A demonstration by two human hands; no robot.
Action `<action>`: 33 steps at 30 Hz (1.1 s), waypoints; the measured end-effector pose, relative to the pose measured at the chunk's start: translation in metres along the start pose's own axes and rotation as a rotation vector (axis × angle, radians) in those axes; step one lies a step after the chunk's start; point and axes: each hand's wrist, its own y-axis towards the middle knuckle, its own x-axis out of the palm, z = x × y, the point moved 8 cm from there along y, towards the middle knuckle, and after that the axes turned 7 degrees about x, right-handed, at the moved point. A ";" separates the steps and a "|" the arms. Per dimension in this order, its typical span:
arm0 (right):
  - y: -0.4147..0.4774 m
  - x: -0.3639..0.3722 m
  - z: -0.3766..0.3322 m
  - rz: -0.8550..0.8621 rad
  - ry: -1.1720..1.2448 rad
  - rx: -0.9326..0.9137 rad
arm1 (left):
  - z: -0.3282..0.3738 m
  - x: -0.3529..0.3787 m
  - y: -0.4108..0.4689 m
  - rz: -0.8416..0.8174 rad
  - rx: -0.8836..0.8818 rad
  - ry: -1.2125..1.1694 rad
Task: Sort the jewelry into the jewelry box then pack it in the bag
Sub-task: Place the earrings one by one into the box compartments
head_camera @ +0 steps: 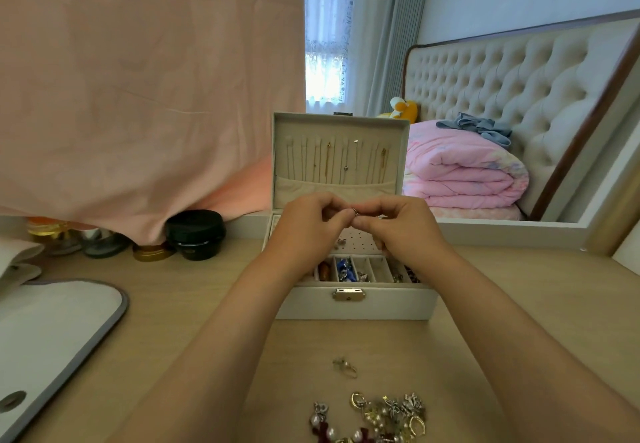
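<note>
Bedroom setting; pale wooden desk top (519,304) beneath both forearms. Up and to the left of the hands, large pink cloth (138,96) draped down to the desk. Up and to the right of the hands, tufted headboard (502,72) with folded pink quilt (460,169) before it. Well to the left of the left forearm, white fabric item with grey trim (52,321), lying flat, near edge cut off by the frame.

Directly beneath and beyond the hands, white jewelry box (353,305), open, lid (337,124) standing upright with thin chains hung inside, front clasp facing the person. Lower tray divided into narrow compartments, several holding small pieces; part hidden under the hands.

Left hand (308,224) and right hand (401,224) raised together over the box tray, fingertips meeting, fingers of both curled. Pinched between them, small ring-shaped piece (355,211); exact type too small to tell.

Left of the left hand, at the cloth's hem, black round jar (195,233). Nearer the person than the hands, between the forearms, pile of mixed jewelry (381,415) on the desk, pearls and gold hoops visible. Between that pile and the box, one loose ring (345,366), apart from both.
</note>
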 end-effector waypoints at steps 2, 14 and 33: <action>0.000 0.002 0.003 -0.028 0.055 0.016 | 0.000 -0.001 0.001 0.008 -0.010 -0.028; -0.003 -0.001 0.003 0.025 -0.688 -0.044 | -0.012 -0.023 0.000 -0.002 -0.056 -0.051; -0.008 0.015 -0.017 0.033 -1.015 -0.217 | -0.014 -0.021 0.000 -0.004 -0.057 -0.105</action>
